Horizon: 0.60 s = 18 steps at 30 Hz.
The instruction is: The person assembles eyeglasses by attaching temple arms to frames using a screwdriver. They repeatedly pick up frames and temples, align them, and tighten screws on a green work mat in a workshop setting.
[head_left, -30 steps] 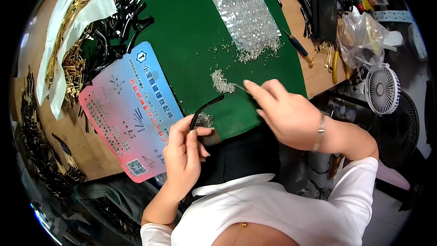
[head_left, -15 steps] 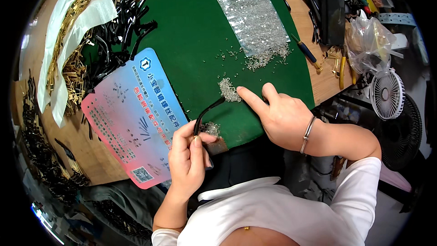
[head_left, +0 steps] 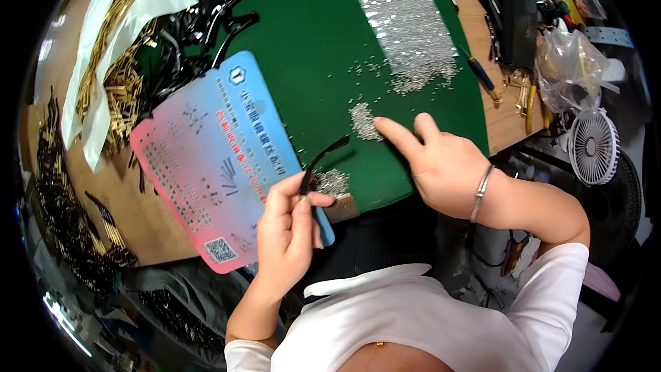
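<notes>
My left hand (head_left: pixel 288 224) pinches a thin, curved black eyeglass temple (head_left: pixel 322 157) between thumb and fingers. The temple's free end points up and right over the green mat (head_left: pixel 303 41). At the near edge of a small pile of tiny silvery metal pieces (head_left: pixel 365 122), my right hand (head_left: pixel 444 162) rests its outstretched index finger; a second finger is raised, and the rest are partly hidden. Nothing shows in its grasp. Another small heap of silvery pieces (head_left: pixel 333 183) lies just beyond my left fingers, by the mat's front edge.
A clear bag of silvery pieces (head_left: pixel 406 21) spills onto the mat. A blue-and-pink printed board (head_left: pixel 206 158) lies at left, with black temples (head_left: pixel 200 14) and gold-coloured parts (head_left: pixel 124 100) behind. A screwdriver (head_left: pixel 484 77), yellow-handled pliers (head_left: pixel 531 107) and a white fan (head_left: pixel 593 146) are at right.
The whole view has shifted slightly. My left hand has drawn the temple's tip back from the far pile. My right index finger stays at that pile's edge.
</notes>
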Tool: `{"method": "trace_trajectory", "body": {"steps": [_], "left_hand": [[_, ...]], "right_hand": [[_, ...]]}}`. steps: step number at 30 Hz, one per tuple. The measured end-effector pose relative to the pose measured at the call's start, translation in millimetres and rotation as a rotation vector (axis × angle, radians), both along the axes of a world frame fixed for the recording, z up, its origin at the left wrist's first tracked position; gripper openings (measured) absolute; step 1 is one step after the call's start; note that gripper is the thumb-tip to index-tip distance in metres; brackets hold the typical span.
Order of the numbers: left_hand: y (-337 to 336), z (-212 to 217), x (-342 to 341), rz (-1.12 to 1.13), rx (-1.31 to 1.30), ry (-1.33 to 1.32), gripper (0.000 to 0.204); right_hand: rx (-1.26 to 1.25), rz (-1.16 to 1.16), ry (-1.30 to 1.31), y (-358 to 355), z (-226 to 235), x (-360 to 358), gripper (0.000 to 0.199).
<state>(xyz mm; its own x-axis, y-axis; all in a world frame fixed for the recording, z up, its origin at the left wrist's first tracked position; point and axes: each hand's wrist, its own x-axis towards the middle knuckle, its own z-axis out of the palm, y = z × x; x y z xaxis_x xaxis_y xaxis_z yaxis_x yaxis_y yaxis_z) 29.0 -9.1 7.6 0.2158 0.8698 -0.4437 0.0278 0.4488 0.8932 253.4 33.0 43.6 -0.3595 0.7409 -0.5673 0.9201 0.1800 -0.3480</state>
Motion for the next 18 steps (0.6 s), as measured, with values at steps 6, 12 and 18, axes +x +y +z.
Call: {"method": "trace_trajectory", "body": {"steps": [6,12,18], "left_hand": [[-1.2,-2.0,6.3,-0.068,0.184,0.239,0.027],[-4.7,-4.4,12.7,-0.060,0.327,0.421,0.024],[-4.9,-8.5,14.2,-0.017,0.368,0.405,0.024]], "right_hand": [[-0.027,0.108,0.578,-18.7,5.6,-23.0,0.051],[-0.180,0.080,0.629,-11.3,-1.6,-36.0,0.045],[-0.121,0.125,0.592,-8.6,2.7,-39.6,0.050]]}}
